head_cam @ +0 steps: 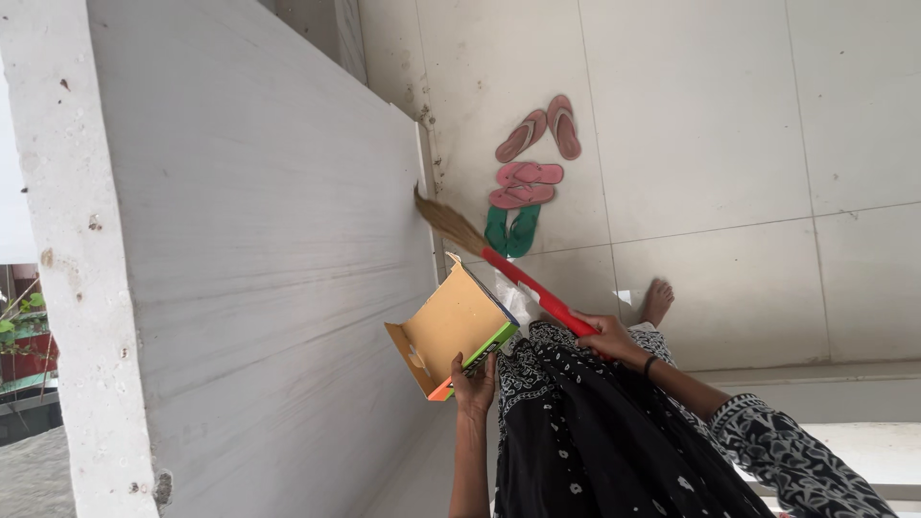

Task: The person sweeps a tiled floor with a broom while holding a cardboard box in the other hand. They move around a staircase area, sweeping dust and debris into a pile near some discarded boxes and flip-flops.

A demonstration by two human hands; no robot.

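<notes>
Cardboard box flap (451, 331), pinched in your left hand's (473, 384) fingers, should drop flat to the tiled floor (729, 173) by the wall, while your right hand (606, 338), clenched on the red-handled broom (499, 259), flicks short strokes toward it.

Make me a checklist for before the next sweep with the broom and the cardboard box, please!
1. Right hand grips the broom by its red handle: ok.
2. Left hand holds the open cardboard box from below: ok.
3. Broom bristles reach the corner where wall meets tiled floor: ok.
4. Box set down near the bristles to catch dirt: not ok, it is held up, apart from them.
5. Three pairs of flip-flops out of the broom's way: not ok, they lie just past the bristles.
6. Bare foot away from the bristles: ok.
</notes>
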